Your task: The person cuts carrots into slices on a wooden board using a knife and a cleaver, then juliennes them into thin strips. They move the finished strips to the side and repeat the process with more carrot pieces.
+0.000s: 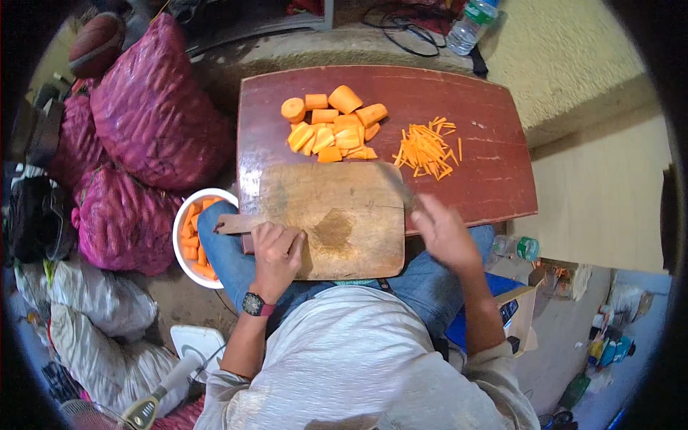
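A wooden cutting board (358,247) with a handle on its left side lies on the near part of a dark red table, bare but for a dark worn patch. My left hand (276,256) presses its curled fingers on the board's left edge beside the handle. In my right hand (446,231) is a knife (396,183), its blade blurred and reaching over the board's far right corner. Beyond the board sit thick carrot chunks and flat carrot slices (346,136) in a group. To their right is a small heap of thin carrot strips (428,150).
The red table (494,172) stands over my knees. A white bucket (183,251) of carrot pieces is by my left leg. Full pink mesh sacks (154,107) and white sacks (100,301) fill the left. A plastic bottle (469,32) lies at the far ledge; an open cardboard box (527,315) stands right.
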A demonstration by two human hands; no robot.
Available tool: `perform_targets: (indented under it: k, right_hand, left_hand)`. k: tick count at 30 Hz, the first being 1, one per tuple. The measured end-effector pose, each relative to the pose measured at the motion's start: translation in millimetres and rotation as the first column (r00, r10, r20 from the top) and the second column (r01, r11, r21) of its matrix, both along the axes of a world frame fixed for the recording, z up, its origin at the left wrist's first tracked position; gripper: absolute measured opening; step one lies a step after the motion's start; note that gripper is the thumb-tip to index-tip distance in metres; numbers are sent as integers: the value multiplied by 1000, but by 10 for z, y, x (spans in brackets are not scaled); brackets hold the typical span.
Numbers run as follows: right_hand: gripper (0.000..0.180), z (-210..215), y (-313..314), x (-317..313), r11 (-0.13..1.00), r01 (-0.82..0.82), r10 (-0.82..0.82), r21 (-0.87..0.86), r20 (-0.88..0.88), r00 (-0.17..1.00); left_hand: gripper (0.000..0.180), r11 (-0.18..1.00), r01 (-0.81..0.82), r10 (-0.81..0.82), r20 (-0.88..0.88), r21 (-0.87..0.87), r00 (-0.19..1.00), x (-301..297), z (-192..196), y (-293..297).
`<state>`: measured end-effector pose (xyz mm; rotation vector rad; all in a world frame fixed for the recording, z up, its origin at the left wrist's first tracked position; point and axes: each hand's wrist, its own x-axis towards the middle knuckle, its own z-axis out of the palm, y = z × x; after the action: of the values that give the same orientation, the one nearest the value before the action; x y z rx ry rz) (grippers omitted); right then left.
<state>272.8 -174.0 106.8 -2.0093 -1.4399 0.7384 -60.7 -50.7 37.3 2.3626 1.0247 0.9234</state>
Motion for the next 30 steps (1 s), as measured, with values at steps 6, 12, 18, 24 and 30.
perform_targets:
  k: [6,12,18,24,30]
  right_hand:
    - [31,20,139,750,981,195,-191,-14,142,971]
    - [33,2,-86,409,980,35,-100,197,332,938]
    - [28,-53,55,461,994,105,-102,44,-47,994]
    - [23,-196,230,617,997,37,-52,-73,-204,978]
    - [22,-270,101,861,995,86,-79,51,-117,990]
  left_hand:
    - [10,998,52,-49,-83,28,995,145,9,18]
    - [8,990,133,-135,-55,-37,989,516,144,116]
    - [32,957,289,-287,-140,-11,948,1261,253,468]
    - [58,950,304,-312,-258,-73,914,1372,82,537]
    - [63,952,298,-304,-257,-65,917,1337,-13,550]
